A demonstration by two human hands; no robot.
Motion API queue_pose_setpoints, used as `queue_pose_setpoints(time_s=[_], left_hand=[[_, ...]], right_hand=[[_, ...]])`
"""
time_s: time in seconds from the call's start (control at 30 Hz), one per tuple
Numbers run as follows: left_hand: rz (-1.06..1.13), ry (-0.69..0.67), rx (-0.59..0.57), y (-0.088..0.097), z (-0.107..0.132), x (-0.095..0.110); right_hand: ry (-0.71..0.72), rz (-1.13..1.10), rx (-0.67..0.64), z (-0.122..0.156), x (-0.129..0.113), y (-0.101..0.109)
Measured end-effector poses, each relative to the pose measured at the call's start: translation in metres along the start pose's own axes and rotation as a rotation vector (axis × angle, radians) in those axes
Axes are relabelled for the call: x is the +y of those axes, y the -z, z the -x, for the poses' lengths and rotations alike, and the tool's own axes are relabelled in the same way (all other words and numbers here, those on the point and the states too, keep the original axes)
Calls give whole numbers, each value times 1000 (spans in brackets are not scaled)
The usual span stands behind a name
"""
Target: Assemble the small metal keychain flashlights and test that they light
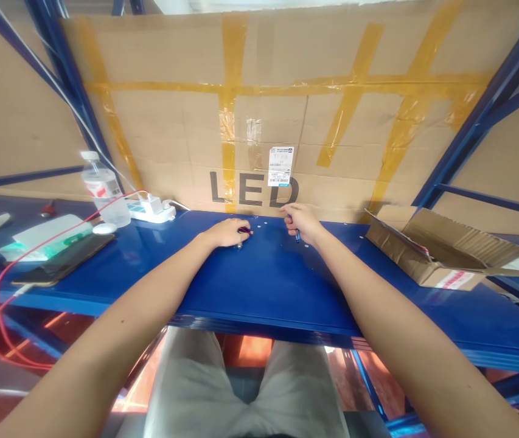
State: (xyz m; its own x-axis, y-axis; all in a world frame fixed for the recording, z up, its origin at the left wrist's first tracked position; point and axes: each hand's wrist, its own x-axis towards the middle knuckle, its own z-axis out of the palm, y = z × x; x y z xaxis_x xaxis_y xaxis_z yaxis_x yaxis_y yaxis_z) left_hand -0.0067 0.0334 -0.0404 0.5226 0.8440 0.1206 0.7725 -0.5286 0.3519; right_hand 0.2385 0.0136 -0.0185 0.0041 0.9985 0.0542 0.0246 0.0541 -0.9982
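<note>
My left hand (229, 233) rests near the back of the blue tabletop (259, 280). Its fingers are closed around a small dark purple object (244, 230), mostly hidden, whose kind I cannot make out. A tiny shiny piece (240, 246) shows just below those fingers. To the right, my right hand (301, 221) is curled, and a short shiny blue object (298, 235) pokes down out of its grip. The two hands are apart. Several small white specks (259, 226) lie on the tabletop between and around them.
At left stand a water bottle (106, 191), a white power strip (154, 210), a tissue pack (49, 234) and a phone (65, 258) on a red cable (1, 280). An open cardboard box (442, 249) sits at right. A large cardboard sheet (172, 140) closes off the back.
</note>
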Motion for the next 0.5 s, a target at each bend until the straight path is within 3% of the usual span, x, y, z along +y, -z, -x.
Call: queue_pose_setpoints(time_s=[0.13, 0.23, 0.33, 0.5], left_hand=[[9, 114, 48, 9, 7, -30], [40, 133, 63, 11, 7, -38], [47, 108, 52, 11, 6, -32], [-39, 79, 51, 11, 8, -14]], right_hand=[[-96, 110, -315, 7, 3, -7], [-43, 286, -480, 12, 8, -12], [19, 414, -504, 15, 11, -16], [105, 587, -395, 16, 12, -22]])
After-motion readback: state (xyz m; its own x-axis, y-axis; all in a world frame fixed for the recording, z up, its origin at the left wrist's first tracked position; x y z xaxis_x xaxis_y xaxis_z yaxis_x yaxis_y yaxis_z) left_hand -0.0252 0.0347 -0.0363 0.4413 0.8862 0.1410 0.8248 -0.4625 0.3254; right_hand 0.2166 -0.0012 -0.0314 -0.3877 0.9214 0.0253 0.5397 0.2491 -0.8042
